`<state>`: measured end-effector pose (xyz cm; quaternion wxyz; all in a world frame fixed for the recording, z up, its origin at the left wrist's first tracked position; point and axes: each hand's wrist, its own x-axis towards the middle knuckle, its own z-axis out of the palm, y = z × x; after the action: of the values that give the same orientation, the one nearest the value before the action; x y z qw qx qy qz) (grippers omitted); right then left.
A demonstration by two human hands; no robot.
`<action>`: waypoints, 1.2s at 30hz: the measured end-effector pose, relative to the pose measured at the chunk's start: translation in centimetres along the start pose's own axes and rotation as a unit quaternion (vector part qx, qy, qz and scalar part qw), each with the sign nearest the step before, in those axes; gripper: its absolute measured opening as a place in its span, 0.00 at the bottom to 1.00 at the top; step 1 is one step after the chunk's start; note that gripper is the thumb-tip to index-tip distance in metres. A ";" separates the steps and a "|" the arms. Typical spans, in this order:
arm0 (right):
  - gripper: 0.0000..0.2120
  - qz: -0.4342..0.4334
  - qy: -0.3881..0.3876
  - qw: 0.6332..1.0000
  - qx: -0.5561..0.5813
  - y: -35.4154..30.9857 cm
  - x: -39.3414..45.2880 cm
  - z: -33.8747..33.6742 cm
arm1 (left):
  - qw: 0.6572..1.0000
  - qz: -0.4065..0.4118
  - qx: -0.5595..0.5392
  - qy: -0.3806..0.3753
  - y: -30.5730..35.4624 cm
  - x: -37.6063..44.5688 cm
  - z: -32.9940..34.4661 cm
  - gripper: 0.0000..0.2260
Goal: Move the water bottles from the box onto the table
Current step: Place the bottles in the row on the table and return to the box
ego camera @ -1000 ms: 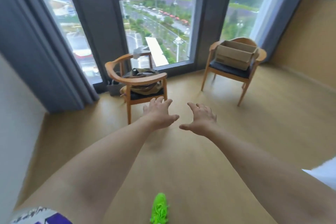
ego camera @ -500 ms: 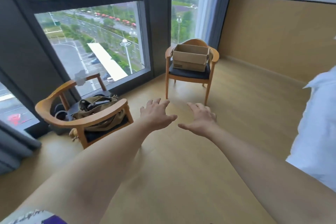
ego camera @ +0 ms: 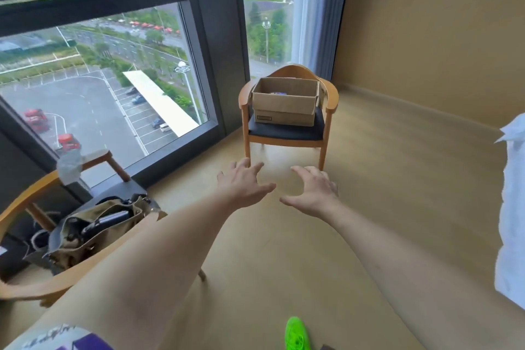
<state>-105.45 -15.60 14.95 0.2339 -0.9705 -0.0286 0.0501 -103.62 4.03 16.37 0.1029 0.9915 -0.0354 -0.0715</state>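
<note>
An open cardboard box [ego camera: 285,106] sits on the dark seat of a wooden armchair [ego camera: 331,95] by the window, straight ahead. Something blue and dark [ego camera: 277,93] shows just above its front wall; I cannot tell what it is. No water bottle can be made out, and no table is in view. My left hand [ego camera: 243,183] and my right hand [ego camera: 312,190] reach forward side by side, fingers spread, holding nothing. Both hover over the floor, well short of the chair.
A second wooden armchair [ego camera: 34,290] with a khaki bag [ego camera: 93,233] stands close at my left. Tall windows [ego camera: 93,94] fill the left wall. White fabric [ego camera: 511,207] hangs at the right edge. My green shoe [ego camera: 297,334] is on the wooden floor [ego camera: 397,179].
The view has swung right and moved closer: the box chair has shifted toward the centre and grown larger, and the bag chair has slid to the lower left. Both hands stay open and outstretched.
</note>
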 end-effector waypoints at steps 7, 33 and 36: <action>0.40 0.009 -0.015 1.000 -0.001 1.3 14.1 -3.1 | 1.000 0.003 -0.002 0.009 0.9 14.9 -2.4 0.38; 0.41 0.121 -0.011 0.992 -0.039 -1.0 62.8 -2.8 | 0.997 0.058 -0.035 -0.044 -9.1 67.6 -6.1 0.38; 0.42 0.125 -0.020 0.991 -0.038 0.3 67.5 -2.2 | 0.997 0.046 -0.023 -0.066 -9.6 72.2 -4.9 0.37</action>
<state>-38.12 -11.50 11.10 0.1879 -0.9735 0.0866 0.0974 -31.04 8.22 9.45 0.1261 0.9794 -0.0859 -0.1325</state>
